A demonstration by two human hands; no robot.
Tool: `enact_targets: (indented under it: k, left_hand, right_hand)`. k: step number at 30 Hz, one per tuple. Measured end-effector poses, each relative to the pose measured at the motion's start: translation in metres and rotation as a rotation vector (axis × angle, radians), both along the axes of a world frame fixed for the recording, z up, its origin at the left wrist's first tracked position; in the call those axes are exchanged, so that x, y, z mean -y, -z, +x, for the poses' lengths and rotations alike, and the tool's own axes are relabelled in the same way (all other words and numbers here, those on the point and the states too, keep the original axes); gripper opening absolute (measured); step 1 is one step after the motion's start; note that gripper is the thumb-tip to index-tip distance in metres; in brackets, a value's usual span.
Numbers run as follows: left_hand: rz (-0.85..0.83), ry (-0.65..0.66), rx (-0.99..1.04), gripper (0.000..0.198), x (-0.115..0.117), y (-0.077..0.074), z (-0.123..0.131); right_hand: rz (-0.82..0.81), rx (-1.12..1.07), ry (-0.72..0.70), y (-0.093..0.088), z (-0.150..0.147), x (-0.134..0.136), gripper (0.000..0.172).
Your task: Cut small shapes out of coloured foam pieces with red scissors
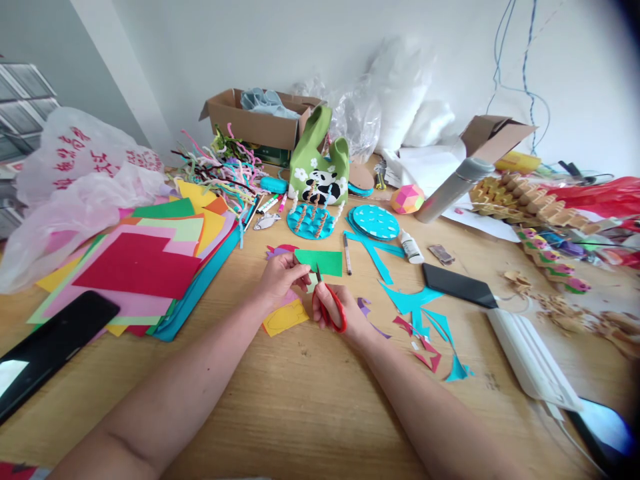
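Observation:
My left hand (284, 275) pinches the left end of a small green rectangle of craft paper (327, 261), held just above the table. In my right hand (336, 308) is a pair of scissors (336, 312) with red handles, its blade tips at the lower edge of the green paper. Below my hands lies a yellow piece of paper (286, 319) with a drawn outline, and a pink piece partly hidden by my left hand. Red and purple paper shapes (280, 251) rest just beyond my left fingers. A pen (347, 255) lies right of the green paper.
Stacked coloured sheets (135, 267) and a black phone (55, 347) lie at left. Blue scraps (417, 303), a glue bottle (411, 247) and a power bank (533, 357) are at right. Behind stand a panda bag (320, 167), blue discs (375, 222) and a grey flask (453, 192).

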State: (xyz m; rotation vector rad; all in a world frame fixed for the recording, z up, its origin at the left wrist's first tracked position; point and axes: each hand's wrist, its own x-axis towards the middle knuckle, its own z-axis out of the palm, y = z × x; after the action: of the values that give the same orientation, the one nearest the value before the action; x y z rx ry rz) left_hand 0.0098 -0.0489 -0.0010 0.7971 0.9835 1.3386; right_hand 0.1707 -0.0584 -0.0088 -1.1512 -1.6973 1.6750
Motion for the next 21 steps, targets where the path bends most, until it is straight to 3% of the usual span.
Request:
enact_targets:
  k: [21]
  left_hand:
    - [-0.004,0.012,0.007,0.015,0.0002,-0.0019,-0.0003]
  right_hand:
    - [-0.016,0.006,0.014,-0.0044,-0.0022,0.0009,0.065]
